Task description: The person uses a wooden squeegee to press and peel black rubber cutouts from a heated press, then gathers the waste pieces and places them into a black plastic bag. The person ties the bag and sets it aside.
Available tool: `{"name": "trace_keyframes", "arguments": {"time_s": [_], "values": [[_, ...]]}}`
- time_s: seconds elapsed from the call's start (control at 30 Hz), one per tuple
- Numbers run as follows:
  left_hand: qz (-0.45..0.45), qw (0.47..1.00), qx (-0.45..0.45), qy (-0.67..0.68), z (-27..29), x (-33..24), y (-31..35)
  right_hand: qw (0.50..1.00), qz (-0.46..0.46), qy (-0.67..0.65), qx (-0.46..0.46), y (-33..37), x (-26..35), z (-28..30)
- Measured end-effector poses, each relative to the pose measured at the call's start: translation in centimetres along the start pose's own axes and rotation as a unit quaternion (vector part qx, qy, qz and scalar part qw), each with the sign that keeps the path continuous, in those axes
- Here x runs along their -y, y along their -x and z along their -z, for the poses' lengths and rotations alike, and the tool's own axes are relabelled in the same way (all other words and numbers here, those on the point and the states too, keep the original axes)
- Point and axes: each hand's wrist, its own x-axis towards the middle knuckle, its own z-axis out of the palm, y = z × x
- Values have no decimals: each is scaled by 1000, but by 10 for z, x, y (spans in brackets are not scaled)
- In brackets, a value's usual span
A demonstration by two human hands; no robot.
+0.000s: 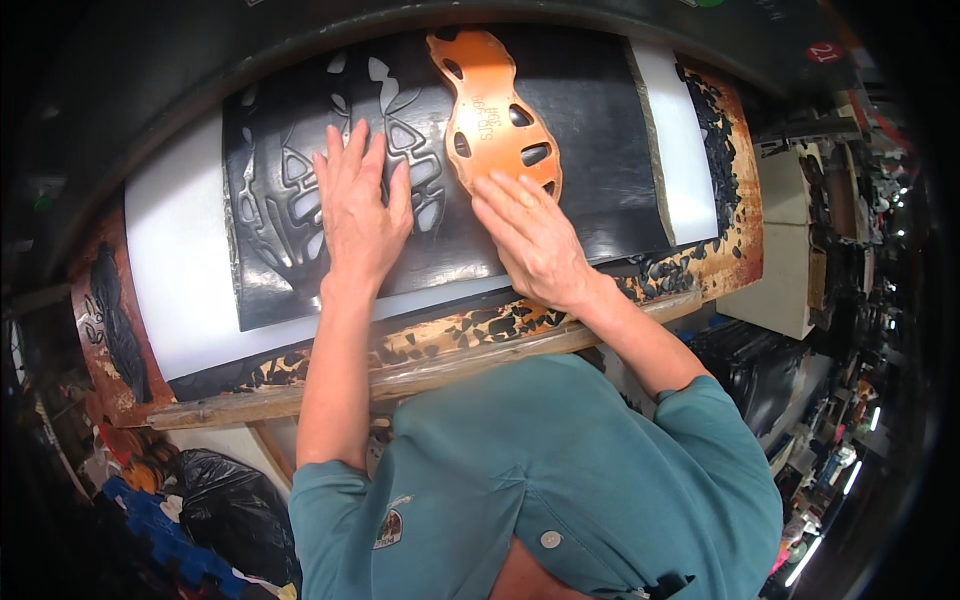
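Note:
A black sheet (600,120) with a smooth surface lies across a white board. Shaped holes are cut through its left part. My left hand (362,210) rests there, fingers stretched and slightly spread, palm down on the sheet. To its right an orange cutting die (490,90), long and wavy-edged with several openings, lies on the uncut part of the sheet. The fingers of my right hand (535,235) are laid straight and close together over the die's near end. That hand covers part of the die's edge, and its thumb is hard to make out.
The white board (175,270) sits on a worn brown base with a wooden front rail (420,385). Black scraps (500,320) litter the base. A dark machine beam (200,85) spans the far side. Below left is a black plastic bag (225,500); a pale cabinet (765,275) stands right.

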Motion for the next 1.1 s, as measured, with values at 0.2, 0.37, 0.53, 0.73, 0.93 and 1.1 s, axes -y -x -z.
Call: {"name": "trace_keyframes", "arguments": {"time_s": [0.2, 0.37, 0.53, 0.73, 0.93, 1.1], "values": [[-27, 993, -12, 110, 36, -37, 59, 990, 34, -114, -75, 33, 3, 2], [-27, 976, -18, 216, 62, -85, 142, 982, -35, -130, -134, 29, 12, 21], [-5, 996, 25, 83, 45, -97, 175, 993, -84, -10, -77, 6, 6, 9], [2, 997, 22, 70, 44, -95, 177, 978, -85, -7, -188, -3, 3, -16], [4, 998, 21, 64, 44, -93, 174, 850, -307, -363, -228, 11, -8, -21], [0, 998, 16, 60, 43, -90, 174, 781, -345, -476, -208, 56, -20, 41]]}}
